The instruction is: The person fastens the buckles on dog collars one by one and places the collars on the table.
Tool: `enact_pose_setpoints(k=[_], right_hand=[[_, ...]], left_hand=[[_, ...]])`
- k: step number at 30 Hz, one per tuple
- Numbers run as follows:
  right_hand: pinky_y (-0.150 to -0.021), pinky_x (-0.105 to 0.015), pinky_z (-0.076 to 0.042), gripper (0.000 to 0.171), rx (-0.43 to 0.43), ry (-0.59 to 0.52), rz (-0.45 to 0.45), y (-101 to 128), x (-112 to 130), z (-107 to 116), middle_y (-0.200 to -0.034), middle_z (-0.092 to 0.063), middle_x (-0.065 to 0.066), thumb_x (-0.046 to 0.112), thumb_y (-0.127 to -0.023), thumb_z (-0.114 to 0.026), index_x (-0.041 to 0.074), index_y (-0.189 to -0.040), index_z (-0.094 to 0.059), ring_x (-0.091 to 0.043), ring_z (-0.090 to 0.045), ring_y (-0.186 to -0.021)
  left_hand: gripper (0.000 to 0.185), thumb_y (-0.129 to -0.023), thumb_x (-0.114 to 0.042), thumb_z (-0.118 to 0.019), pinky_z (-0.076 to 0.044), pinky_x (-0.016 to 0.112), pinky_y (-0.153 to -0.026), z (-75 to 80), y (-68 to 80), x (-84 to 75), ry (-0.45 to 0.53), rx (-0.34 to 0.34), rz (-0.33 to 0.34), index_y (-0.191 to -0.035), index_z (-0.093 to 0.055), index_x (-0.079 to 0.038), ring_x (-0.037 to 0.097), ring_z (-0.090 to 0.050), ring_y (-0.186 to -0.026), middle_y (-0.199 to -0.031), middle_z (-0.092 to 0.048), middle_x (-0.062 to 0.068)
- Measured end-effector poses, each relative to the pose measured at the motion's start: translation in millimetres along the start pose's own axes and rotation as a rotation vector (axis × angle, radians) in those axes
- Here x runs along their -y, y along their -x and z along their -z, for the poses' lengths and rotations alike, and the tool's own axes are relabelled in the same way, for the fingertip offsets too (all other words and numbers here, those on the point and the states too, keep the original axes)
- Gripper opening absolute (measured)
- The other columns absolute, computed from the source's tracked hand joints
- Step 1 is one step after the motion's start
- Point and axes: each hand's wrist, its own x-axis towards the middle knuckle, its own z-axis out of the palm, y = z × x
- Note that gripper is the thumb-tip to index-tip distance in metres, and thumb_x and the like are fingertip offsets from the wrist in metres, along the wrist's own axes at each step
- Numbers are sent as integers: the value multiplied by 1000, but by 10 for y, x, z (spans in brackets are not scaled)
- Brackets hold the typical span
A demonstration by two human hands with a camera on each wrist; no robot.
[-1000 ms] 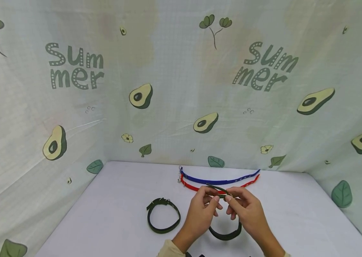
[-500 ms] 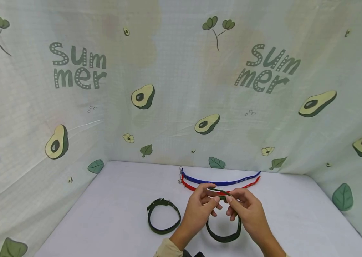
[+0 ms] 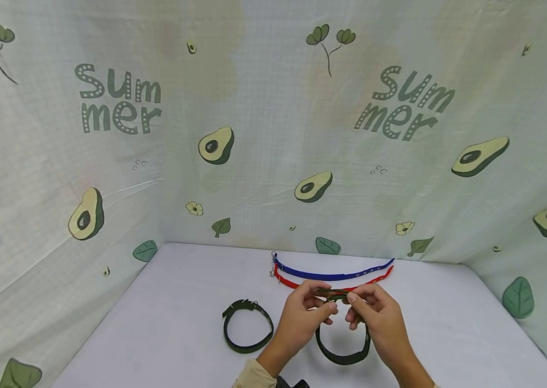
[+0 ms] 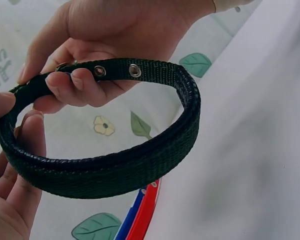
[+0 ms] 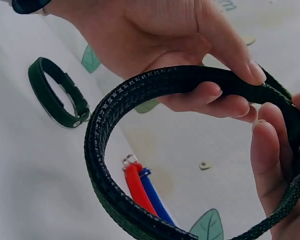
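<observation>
My left hand (image 3: 304, 312) and right hand (image 3: 377, 312) are raised close together over the table, both pinching a dark green webbing collar (image 3: 343, 360). Its loop hangs down between the wrists. In the left wrist view my left fingers lie along the strap beside metal eyelets (image 4: 135, 70). The right wrist view has my right thumb (image 5: 255, 72) pressing the padded band from above, with fingers under it. There the strap's layers overlap between the two hands, and the buckle area is mostly hidden by fingers.
A second dark green collar (image 3: 249, 349), closed into a ring, lies on the white table (image 3: 157, 328) to the left. Behind the hands, a blue collar (image 3: 336, 277) and a red collar (image 3: 285, 280) lie stretched out side by side. A patterned curtain (image 3: 263, 215) borders the table.
The strap part that stood up above the left hand now lies lower, close to the other layer. My right hand has shifted slightly right, and the hanging loop with it.
</observation>
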Motion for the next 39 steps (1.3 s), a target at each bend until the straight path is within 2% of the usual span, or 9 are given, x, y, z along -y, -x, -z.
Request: enact_pose_setpoints(k=[8, 16, 24, 30, 37, 39], right_hand=[[-54, -36, -57, 19, 9, -5, 0, -5, -26, 4, -91, -70, -19, 8, -99, -63, -8, -104, -54, -24, -70, -67], [-63, -38, -59, 20, 11, 80, 22, -4, -8, 16, -98, -69, -15, 9, -98, -66, -6, -107, -58, -23, -70, -83], [-67, -34, -59, 15, 57, 122, 130, 17, 10, 16, -104, -67, -13, 2, -94, -68, -2, -109, -65, -19, -68, -86], [-82, -24, -55, 18, 39, 205, 245, 17, -1, 11, -105, -70, -9, 1, -93, -70, 4, -110, -71, -16, -69, -95], [-80, -24, -56, 26, 66, 168, 330, 17, -29, 32, -109, -67, -13, -7, -93, -66, -2, -117, -69, -17, -69, -94], [-79, -24, -56, 27, 73, 153, 328, 20, -33, 33, -110, -66, -13, -8, -93, -65, -3, -119, -68, -18, -70, -92]], left_hand=[[22, -91, -8, -73, -59, 29, -68, -7, 6, -2, -44, -50, -33, -113, -69, -9, 15, -70, -82, -96, -71, 3], [22, -91, -9, -73, -58, 28, -66, -26, 16, -28, -43, -30, -24, -112, -69, -6, 14, -70, -81, -94, -72, 3], [27, -92, -12, -74, -57, 25, -65, -28, 27, -26, -91, 5, -11, -118, -68, -11, 13, -69, -83, -100, -72, 0], [28, -91, -15, -74, -53, 22, -61, -12, 24, -31, -114, 5, 9, -119, -68, -12, 12, -69, -79, -100, -72, -2], [28, -91, -20, -76, -54, 20, -80, 3, 4, -21, -144, 18, 39, -116, -72, -9, 11, -68, -91, -101, -72, -5], [27, -91, -21, -76, -54, 21, -81, 6, 3, -16, -144, 16, 45, -115, -73, -8, 9, -68, -91, -100, -72, -5]])
